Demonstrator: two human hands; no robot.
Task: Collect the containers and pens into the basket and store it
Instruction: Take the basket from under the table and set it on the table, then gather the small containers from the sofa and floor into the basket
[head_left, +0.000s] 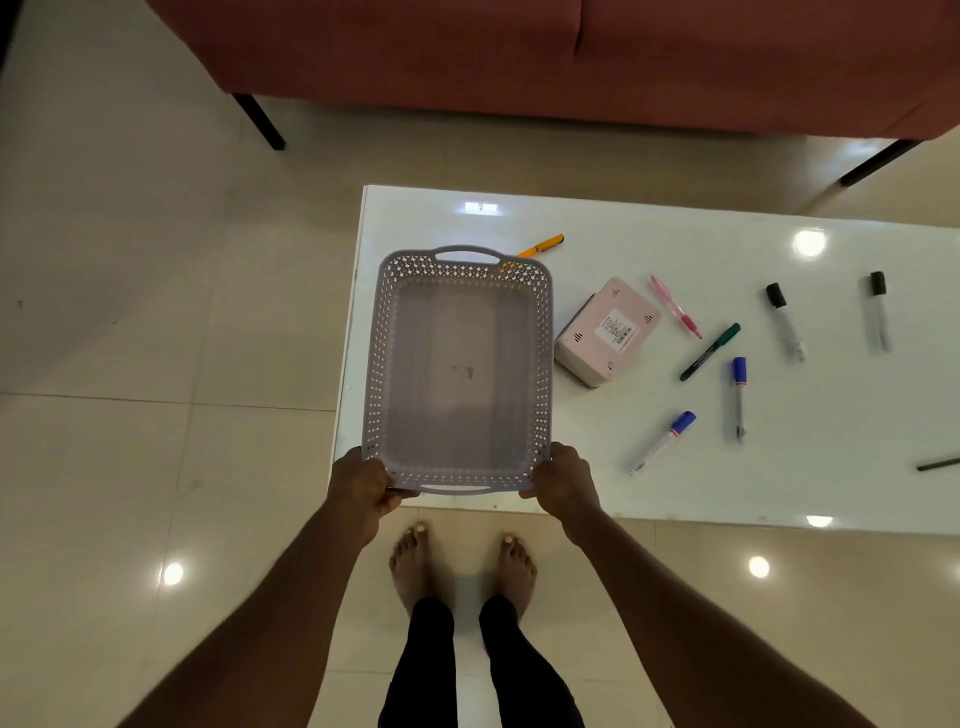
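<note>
Glossy cream tiled floor reflecting ceiling lights; white low table; red sofa on black legs behind.

Pink box label print too small to read

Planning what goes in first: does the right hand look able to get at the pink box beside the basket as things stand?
Probably not yet: the right hand is gripping the near corner of the basket, as is the left hand. Once it lets go, the way looks free; the pink box lies uncovered on the table, just right of the basket.
</note>
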